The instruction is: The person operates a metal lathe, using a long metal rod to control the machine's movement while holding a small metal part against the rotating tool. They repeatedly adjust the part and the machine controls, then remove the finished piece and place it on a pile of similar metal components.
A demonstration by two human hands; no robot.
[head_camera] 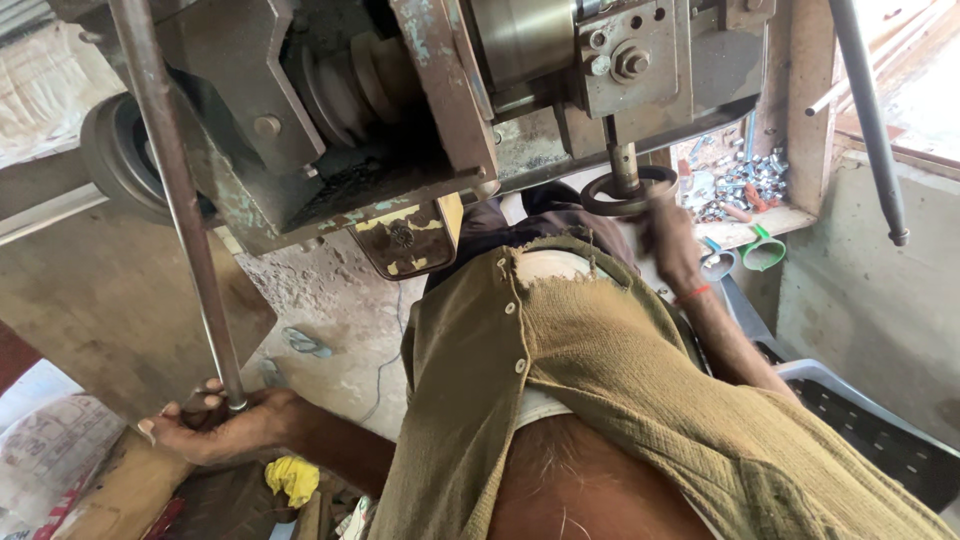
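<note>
1. left hand (205,425) is ours, low in the bottom left corner, palm up with the fingers (190,403) curled round the bottom end of a long grey metal rod (180,200). so that hand is clamped on the rod, thumb side tucked under the tip.
2. we can see the rod running up from our grip, leaning slightly left, all the way past the top edge and crossing in front of the big worn machine (400,110).
3. right hand (668,245) is up near the middle right, wrapped on the rim of a small dark handwheel (628,190). fingers are closed on it, though it's a bit blurry so we can't tell exactly how the thumb sits.
4. the handwheel hangs on a short shaft under the machine's grey block with bolts on it.
5. we've got a thin red band (693,294) on the right wrist, and our olive shirt (600,380), frayed at the chest, fills the lower middle.
6. just past the right hand there's a ledge with a pile of small shiny metal parts (745,185), and a green funnel-like thing (765,250) near its edge.
7. a second rod (868,120) hangs at the far right, well apart from both hands.
8. yellow cloth (292,478) lies on the floor near our left forearm.
</note>
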